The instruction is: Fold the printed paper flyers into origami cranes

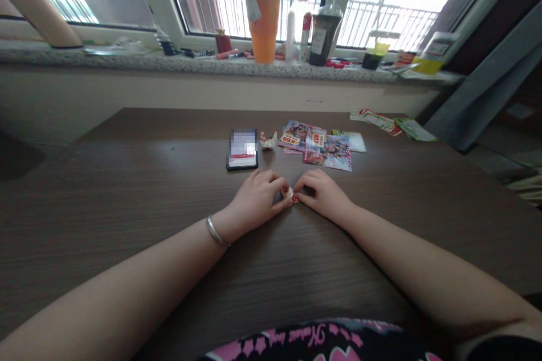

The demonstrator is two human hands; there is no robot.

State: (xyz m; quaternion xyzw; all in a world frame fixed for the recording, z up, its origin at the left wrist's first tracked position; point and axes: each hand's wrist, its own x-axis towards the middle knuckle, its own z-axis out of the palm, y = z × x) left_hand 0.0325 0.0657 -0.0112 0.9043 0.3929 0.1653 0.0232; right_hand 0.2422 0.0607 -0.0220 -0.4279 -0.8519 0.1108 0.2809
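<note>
Both hands rest on a dark wooden table (127, 180) and meet over a small folded piece of printed paper (288, 194). My left hand (258, 198), with a silver bangle on its wrist, pinches the paper's left side with curled fingers. My right hand (322, 194) pinches the right side, fingers pressed together. Most of the paper is hidden between the fingertips.
A phone (243, 149) lies just beyond the hands, a small folded paper shape (268, 140) beside it. Colourful printed leaflets (322, 146) lie to the right, more papers (389, 123) farther off. The windowsill (127, 62) carries an orange cup (265, 22), bottles and drink cups.
</note>
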